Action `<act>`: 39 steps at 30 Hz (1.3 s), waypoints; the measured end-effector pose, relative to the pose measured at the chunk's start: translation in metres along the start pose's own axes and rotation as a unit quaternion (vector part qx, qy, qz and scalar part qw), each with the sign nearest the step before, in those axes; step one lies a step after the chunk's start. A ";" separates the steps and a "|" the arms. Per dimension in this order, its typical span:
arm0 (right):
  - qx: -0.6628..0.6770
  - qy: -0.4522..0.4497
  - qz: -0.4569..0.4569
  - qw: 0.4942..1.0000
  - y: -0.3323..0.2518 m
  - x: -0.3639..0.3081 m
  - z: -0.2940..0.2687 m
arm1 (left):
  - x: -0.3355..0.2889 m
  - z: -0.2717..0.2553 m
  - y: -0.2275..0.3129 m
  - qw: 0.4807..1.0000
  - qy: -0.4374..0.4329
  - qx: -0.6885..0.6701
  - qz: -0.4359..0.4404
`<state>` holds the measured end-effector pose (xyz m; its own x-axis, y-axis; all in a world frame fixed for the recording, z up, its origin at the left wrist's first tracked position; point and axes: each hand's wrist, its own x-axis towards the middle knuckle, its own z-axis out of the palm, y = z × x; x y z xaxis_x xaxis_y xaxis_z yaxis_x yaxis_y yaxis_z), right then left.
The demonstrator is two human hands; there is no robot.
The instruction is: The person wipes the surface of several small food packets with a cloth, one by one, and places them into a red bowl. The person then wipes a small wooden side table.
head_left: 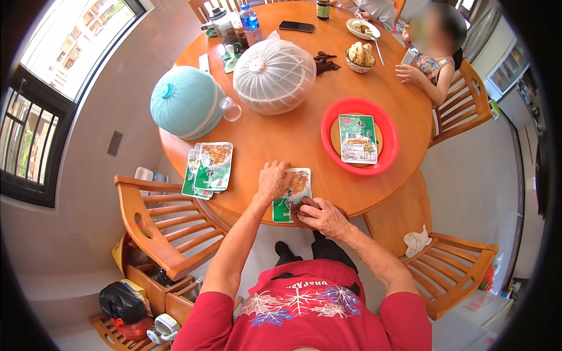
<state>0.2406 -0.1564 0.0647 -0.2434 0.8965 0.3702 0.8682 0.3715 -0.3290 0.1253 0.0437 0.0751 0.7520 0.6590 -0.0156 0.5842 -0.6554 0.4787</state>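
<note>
A green-and-white food packet (300, 181) lies flat at the table's near edge, with a picture of food on its front. My left hand (273, 179) grips its upper left side, fingers bent over the edge. In my right hand (325, 217) is a bunched dark brown cloth (302, 212), pressed on the packet's lower right part and hiding it. Left of my left hand, several similar packets (213, 167) lie overlapping. Another packet (357, 139) rests on a round brown board inside a red plastic basin (332, 153), to the right.
A blue mesh food cover (184, 102) and a white one (274, 76) stand at the table's left. Bottles (250, 24), a phone (297, 26) and a bowl of food (360, 57) are farther back. A child (436, 70) sits at the right. Wooden chairs (170, 228) flank me.
</note>
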 end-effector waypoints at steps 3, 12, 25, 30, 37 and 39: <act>0.026 0.005 0.009 1.000 0.011 0.007 -0.019 | -0.005 -0.016 -0.012 0.990 -0.060 -0.050 -0.118; -0.014 0.180 0.242 0.953 -0.004 0.089 0.025 | -0.080 0.008 -0.037 0.740 0.046 -0.580 -0.339; -0.147 0.178 0.207 0.951 0.021 0.104 0.053 | -0.095 0.041 -0.024 0.635 0.122 -0.684 -0.339; -0.223 0.222 0.317 0.895 0.041 0.066 0.044 | -0.096 0.046 -0.034 0.636 0.105 -0.689 -0.332; -0.103 0.260 0.390 0.877 0.011 0.061 0.036 | -0.094 0.044 -0.034 0.640 0.089 -0.692 -0.322; -0.060 0.142 0.248 0.956 -0.028 0.082 0.037 | -0.094 0.046 -0.036 0.647 0.081 -0.687 -0.320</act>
<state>0.1801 -0.0847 0.0719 0.3241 0.8476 0.4202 0.8940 -0.1292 -0.4290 0.0479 -0.0117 0.0195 0.3838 0.7360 -0.5576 -0.1463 0.6447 0.7503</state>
